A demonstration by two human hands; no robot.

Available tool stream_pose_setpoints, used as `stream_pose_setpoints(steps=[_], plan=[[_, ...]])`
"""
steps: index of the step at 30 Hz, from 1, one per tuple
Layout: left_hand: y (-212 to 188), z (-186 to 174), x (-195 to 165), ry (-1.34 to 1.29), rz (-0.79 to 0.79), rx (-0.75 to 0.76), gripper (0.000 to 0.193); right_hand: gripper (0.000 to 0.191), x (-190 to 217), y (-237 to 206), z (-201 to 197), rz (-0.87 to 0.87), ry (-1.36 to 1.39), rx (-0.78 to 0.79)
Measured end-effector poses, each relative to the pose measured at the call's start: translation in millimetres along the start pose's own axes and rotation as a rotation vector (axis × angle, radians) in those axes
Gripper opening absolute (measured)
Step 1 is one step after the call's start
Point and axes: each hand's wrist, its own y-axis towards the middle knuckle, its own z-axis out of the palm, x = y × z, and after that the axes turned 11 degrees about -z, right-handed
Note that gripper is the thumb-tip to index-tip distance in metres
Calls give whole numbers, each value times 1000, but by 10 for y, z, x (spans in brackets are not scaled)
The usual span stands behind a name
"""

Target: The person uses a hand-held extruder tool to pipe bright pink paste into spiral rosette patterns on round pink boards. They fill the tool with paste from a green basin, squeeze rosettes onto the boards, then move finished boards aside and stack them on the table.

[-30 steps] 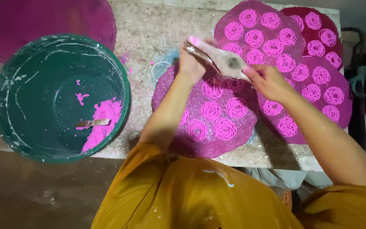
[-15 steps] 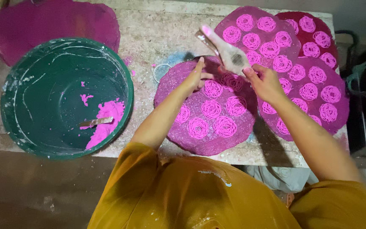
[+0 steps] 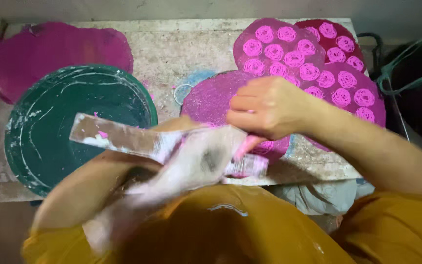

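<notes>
Stone worktable (image 3: 181, 54), green basin (image 3: 50, 132) smeared white, right hand (image 3: 264, 107) gripping blurred piping bag (image 3: 191, 161), left hand unseen

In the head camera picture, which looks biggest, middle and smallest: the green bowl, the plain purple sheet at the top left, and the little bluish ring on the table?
1. Green bowl, biggest as it looks.
2. Plain purple sheet; the bowl covers part of it, so its full size is unsure.
3. Bluish ring, clearly the smallest.
</notes>
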Motion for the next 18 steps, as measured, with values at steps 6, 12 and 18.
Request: stream_pose_setpoints(steps=[6,12,18], plan=[[-904,334,-81,-87,-109,180,41,43,371,606,311,158,843,150],[-2363,344,413,-260,-332,-231,35,30,362,826,551,62,1000,-6],[-3194,674,1237,-882,-572,-835,29,15,-167,1045,825,-188,-231,-18]])
